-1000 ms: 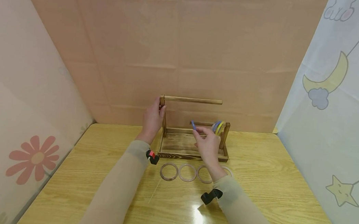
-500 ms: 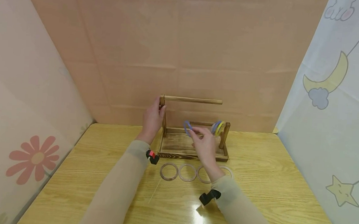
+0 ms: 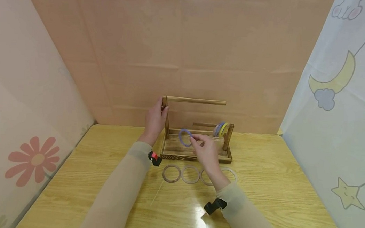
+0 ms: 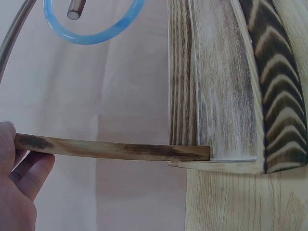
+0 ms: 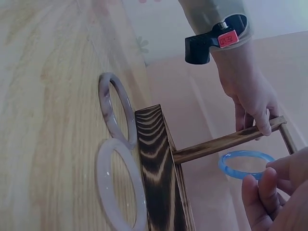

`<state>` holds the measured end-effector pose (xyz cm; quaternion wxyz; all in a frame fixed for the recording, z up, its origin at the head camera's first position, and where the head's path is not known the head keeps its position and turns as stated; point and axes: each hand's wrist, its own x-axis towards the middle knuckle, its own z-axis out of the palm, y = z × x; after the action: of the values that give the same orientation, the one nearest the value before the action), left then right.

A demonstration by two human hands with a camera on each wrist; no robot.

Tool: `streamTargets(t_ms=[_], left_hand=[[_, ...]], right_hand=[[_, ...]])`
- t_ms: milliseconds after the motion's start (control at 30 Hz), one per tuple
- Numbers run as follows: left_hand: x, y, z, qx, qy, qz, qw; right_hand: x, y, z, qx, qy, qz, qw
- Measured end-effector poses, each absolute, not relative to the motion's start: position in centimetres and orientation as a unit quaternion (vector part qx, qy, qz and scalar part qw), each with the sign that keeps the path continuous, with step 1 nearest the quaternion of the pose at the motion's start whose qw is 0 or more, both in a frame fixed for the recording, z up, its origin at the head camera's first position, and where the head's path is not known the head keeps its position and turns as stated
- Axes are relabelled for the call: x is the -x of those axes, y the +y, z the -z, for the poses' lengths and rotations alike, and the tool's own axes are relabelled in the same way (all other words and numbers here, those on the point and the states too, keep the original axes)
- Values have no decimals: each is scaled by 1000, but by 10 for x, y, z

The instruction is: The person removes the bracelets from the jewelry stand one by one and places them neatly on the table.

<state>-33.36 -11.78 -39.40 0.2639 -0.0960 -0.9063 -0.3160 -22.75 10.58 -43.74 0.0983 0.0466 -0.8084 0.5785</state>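
At about nine o'clock of the wooden rack (image 3: 195, 153), the left hand (image 3: 155, 121) grips the top of the rack's tall left post (image 3: 166, 118), fingers curled round it where the long upper rod (image 3: 195, 101) joins; the left wrist view shows the fingers (image 4: 21, 183) wrapped about that post. Just right of the post, over the rack's tray, hangs the blue bangle (image 3: 185, 137), pinched at its three o'clock edge between the thumb and fingertips of the right hand (image 3: 206, 149). The bangle is clear of both rods and held above the tray floor; in the right wrist view it (image 5: 246, 164) floats just beyond the fingertips (image 5: 269, 185), below the post. Whether it touches the tray is hard to tell from the head camera, though it appears to be held free.

At two o'clock from the right hand, a blue ring and a yellow ring (image 3: 221, 129) hang together on the short lower rod (image 3: 204, 124), close against the short right post (image 3: 229, 137). At six o'clock of the rack, a row of pale bangles (image 3: 190, 174) lies flat on the yellow wooden table (image 3: 275, 189), just beside the tray's near edge; the right forearm crosses over the row's right end.
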Motion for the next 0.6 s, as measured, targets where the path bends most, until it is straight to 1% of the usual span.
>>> streamTargets(t_ms=[267, 600], left_hand=[[334, -118, 394, 93, -906, 317, 263], [334, -117, 394, 95, -906, 315, 264]], right_hand=[[215, 107, 440, -62, -819, -566, 76], [195, 107, 448, -63, -826, -560, -2]])
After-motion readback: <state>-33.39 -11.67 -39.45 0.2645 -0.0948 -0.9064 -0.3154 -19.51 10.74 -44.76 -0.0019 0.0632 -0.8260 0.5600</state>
